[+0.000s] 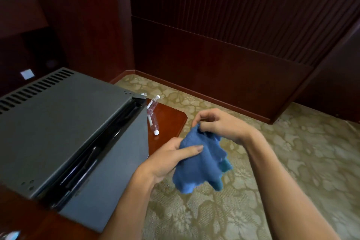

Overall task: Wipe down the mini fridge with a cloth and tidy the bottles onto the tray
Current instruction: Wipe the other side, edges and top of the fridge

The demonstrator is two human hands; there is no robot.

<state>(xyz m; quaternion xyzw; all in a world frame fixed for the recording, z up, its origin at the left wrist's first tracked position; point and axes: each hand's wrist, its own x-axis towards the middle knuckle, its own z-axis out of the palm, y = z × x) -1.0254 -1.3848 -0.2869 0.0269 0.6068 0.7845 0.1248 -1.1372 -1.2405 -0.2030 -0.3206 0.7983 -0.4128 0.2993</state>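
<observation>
A dark grey mini fridge (58, 119) stands at the left, seen from above, its door (116, 171) facing right. Both hands hold a blue cloth (200, 161) in the air to the right of the fridge. My left hand (171, 160) grips the cloth's left side with the thumb laid across it. My right hand (218, 124) pinches the cloth's top edge. Two clear plastic bottles (153, 112) with white caps lie on a reddish wooden tray (169, 121) on the floor beside the fridge.
Patterned beige carpet (292, 152) covers the floor at the right and front. Dark red wood panelling (214, 45) lines the back wall. The fridge sits on a wooden base (29, 220). A pale object (11, 235) peeks in at the bottom left corner.
</observation>
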